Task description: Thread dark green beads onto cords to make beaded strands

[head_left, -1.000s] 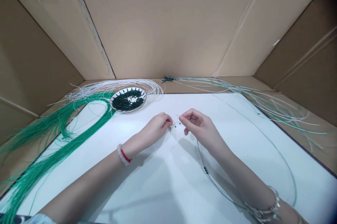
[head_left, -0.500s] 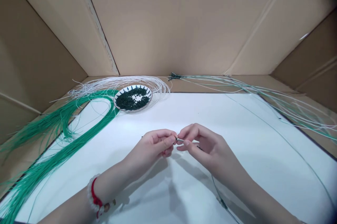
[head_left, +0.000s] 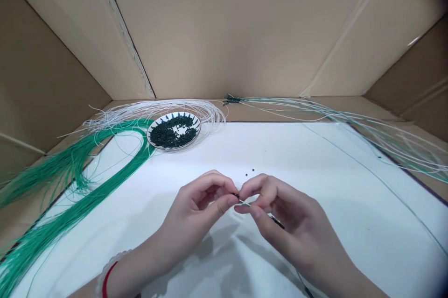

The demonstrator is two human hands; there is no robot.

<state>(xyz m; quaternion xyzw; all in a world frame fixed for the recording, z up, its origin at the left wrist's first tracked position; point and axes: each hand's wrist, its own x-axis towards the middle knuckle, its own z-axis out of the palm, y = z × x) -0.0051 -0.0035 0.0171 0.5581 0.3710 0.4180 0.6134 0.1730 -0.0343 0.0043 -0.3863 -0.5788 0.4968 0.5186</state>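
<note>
Head view: L hand (head_left: 194,218) is pinching tiny dark bead (head_left: 236,195) btwn thumb & index; R hand (head_left: 297,225), half-curled, is gripping pale cord (head_left: 244,203) beside it. Two loose beads (head_left: 253,170) are lying just beyond hands, w/ plate (head_left: 180,130) farther left.

By the worktop's (head_left: 224,146) far edge are one plate (head_left: 180,130) of uncountable beads (head_left: 163,135) and one white bundle (head_left: 140,112); one green bundle (head_left: 105,185) crosses its left edge, one mixed bundle (head_left: 329,113) its far right corner. Nearer are two hands (head_left: 196,209), one held strand (head_left: 244,202), two loose beads (head_left: 253,170), two bracelets (head_left: 107,270).
</note>
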